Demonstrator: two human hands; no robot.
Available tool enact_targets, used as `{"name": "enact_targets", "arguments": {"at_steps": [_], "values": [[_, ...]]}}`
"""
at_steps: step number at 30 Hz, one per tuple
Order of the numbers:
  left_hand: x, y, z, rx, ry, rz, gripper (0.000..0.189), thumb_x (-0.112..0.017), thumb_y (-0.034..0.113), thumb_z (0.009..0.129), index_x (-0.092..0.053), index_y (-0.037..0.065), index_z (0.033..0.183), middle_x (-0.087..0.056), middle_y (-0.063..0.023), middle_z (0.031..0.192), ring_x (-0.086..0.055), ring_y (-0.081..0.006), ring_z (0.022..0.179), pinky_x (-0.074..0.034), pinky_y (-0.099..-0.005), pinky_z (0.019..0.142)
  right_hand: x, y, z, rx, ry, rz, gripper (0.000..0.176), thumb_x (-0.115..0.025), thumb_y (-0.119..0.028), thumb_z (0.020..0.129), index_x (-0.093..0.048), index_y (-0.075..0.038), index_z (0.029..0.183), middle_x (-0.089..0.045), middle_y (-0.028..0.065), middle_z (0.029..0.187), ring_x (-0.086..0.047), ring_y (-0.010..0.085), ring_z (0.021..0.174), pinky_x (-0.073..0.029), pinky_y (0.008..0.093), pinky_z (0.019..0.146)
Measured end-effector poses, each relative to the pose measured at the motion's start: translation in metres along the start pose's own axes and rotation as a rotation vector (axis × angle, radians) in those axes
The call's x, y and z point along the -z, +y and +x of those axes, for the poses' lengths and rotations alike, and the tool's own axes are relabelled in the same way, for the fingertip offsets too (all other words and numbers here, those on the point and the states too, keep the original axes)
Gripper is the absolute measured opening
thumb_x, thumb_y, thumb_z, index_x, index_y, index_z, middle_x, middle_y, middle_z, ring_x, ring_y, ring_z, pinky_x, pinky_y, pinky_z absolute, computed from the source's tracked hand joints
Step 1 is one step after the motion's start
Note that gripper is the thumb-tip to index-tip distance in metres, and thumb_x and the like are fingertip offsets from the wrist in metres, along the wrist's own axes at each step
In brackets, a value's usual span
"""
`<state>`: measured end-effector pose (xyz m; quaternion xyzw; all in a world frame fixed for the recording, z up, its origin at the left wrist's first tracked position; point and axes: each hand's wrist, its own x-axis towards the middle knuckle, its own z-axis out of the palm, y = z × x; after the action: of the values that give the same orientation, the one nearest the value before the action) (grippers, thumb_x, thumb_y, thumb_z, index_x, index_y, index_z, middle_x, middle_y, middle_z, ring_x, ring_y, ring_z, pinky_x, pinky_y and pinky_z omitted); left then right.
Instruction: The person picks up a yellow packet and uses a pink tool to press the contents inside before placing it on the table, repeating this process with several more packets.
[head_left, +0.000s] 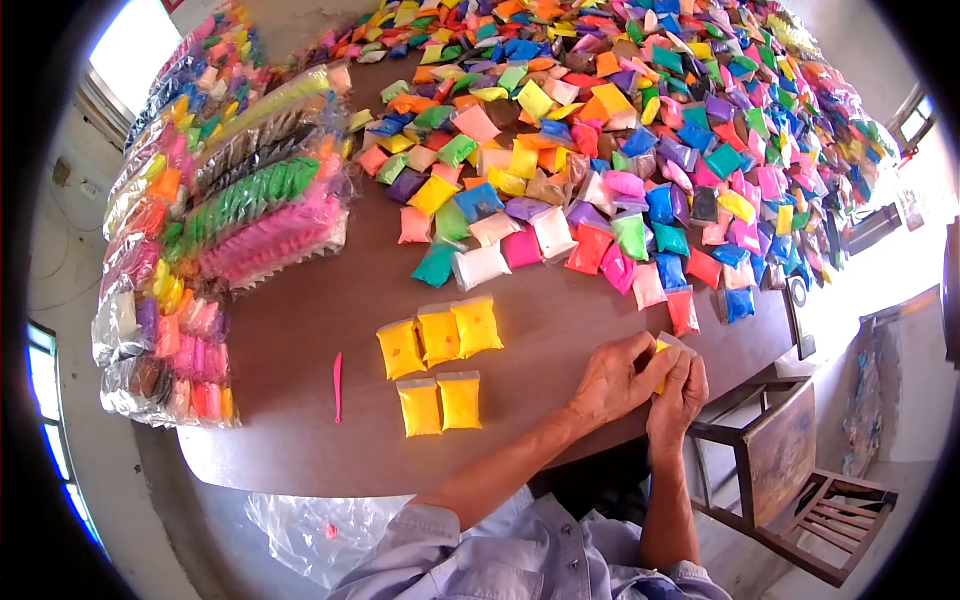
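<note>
Near the table's right front edge, my left hand [612,380] and my right hand [682,388] are together, fingers closed on a small yellow packet [661,347] with a clear top edge. Most of the packet is hidden by the fingers. Left of the hands lie several yellow packets in two rows, three above, among them one at the upper right [477,326], and two below, among them one at the lower right [459,401]. A pink plastic stick [338,388] rests farther left.
A large pile of colourful packets [630,238] covers the back and right of the brown table [280,400]. Clear bags of packets [270,190] are stacked at left. A wooden chair [780,455] stands at right; a clear plastic bag [315,530] lies below the front edge.
</note>
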<state>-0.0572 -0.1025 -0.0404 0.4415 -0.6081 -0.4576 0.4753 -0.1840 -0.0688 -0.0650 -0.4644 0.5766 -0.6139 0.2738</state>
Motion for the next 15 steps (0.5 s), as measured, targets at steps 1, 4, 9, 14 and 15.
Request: {"name": "enact_targets", "arguments": {"at_steps": [1,4,9,14,15], "values": [[-0.0006,-0.0024,0.0004,0.003,-0.003,0.0,0.032,-0.071,0.029,0.102,-0.066,-0.001,0.093,-0.066,-0.0179,0.077,-0.063,-0.0227,0.063,-0.052,-0.0373,0.059,-0.0022,-0.0062,0.0006,-0.003,-0.015,-0.002,0.026,-0.052,-0.021,0.114,-0.061,-0.003,0.096,-0.056,-0.0036,0.088,-0.05,0.0041,0.081,-0.044,0.0225,0.069],[-0.0009,-0.0034,0.0027,-0.032,0.034,-0.016,0.029,-0.07,0.025,0.102,-0.066,-0.001,0.092,-0.063,-0.0193,0.076,-0.063,-0.0227,0.063,-0.051,-0.0381,0.059,-0.002,-0.0077,0.0004,-0.039,-0.036,0.017,0.027,-0.052,-0.021,0.114,-0.06,-0.003,0.095,-0.055,-0.004,0.087,-0.048,0.0036,0.081,-0.043,0.0234,0.068],[0.0022,-0.0034,0.0028,-0.127,0.056,0.071,0.023,-0.07,0.02,0.102,-0.066,-0.001,0.093,-0.065,-0.0178,0.078,-0.064,-0.0191,0.065,-0.051,-0.0361,0.061,0.002,-0.0029,0.0004,-0.073,-0.054,0.079,0.029,-0.052,-0.021,0.114,-0.06,-0.002,0.094,-0.055,-0.0037,0.085,-0.048,0.0033,0.081,-0.043,0.024,0.067],[-0.0017,-0.0019,0.0038,0.063,0.019,-0.076,0.021,-0.072,0.019,0.102,-0.068,-0.001,0.096,-0.07,-0.0096,0.079,-0.063,-0.01,0.071,-0.052,-0.0315,0.063,0.0012,-0.0046,0.0,-0.03,0.001,-0.08,0.027,-0.055,-0.018,0.112,-0.063,0.0,0.092,-0.058,-0.0014,0.083,-0.051,0.0058,0.079,-0.045,0.0257,0.068],[-0.0003,-0.0024,0.0049,0.07,0.035,-0.115,0.021,-0.072,0.019,0.101,-0.069,-0.001,0.097,-0.07,-0.0072,0.08,-0.062,-0.0077,0.073,-0.052,-0.0301,0.064,-0.003,-0.0071,0.0004,0.017,0.006,-0.086,0.024,-0.057,-0.016,0.111,-0.067,0.001,0.097,-0.063,0.0009,0.086,-0.055,0.0066,0.081,-0.048,0.0263,0.07]]}}
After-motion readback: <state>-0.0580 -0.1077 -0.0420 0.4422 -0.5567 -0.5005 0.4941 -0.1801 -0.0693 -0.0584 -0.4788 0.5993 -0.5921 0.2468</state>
